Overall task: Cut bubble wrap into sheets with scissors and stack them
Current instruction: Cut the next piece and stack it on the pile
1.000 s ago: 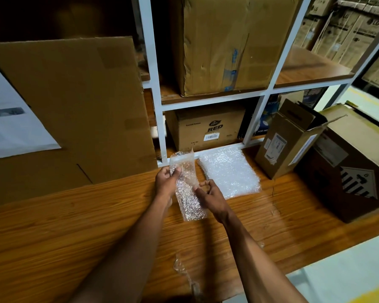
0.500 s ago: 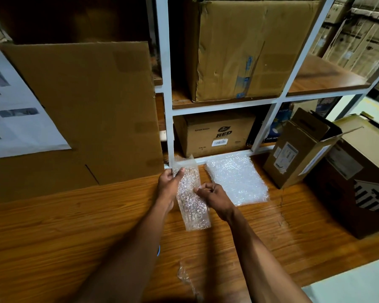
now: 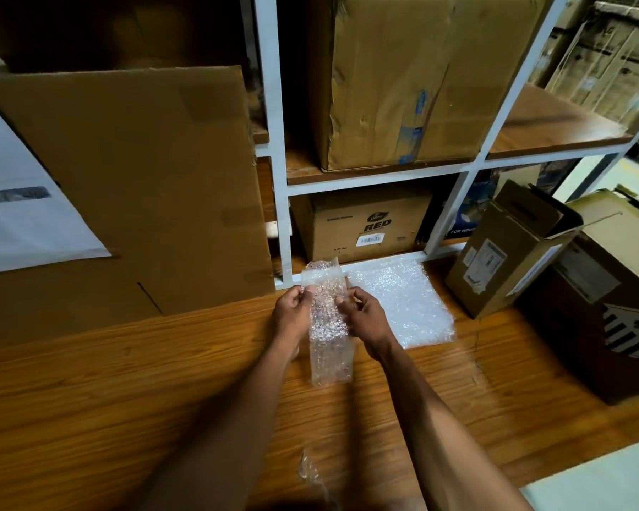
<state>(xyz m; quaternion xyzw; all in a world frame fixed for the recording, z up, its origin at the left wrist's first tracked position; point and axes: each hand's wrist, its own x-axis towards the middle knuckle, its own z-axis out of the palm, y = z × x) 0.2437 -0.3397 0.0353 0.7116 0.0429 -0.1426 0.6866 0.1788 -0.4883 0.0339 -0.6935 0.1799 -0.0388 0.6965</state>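
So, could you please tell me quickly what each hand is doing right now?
Left hand: pinches the bubble wrap strip at its left edge.
Right hand: pinches the same strip's right edge.

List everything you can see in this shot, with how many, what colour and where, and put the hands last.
bubble wrap strip: one, clear, held upright between both hands above the table
stack of bubble wrap sheets: one pile, clear-white, flat on the table right of the hands
bubble wrap scrap: one, clear, near table edge
table: one, wood-brown
cardboard sheet: one, brown, leaning at left
paper sheet: one, white, far left
shelf frame: one, white, behind the table
cardboard boxes: two on shelves, two at right
left hand: pinches the strip
right hand: pinches the strip
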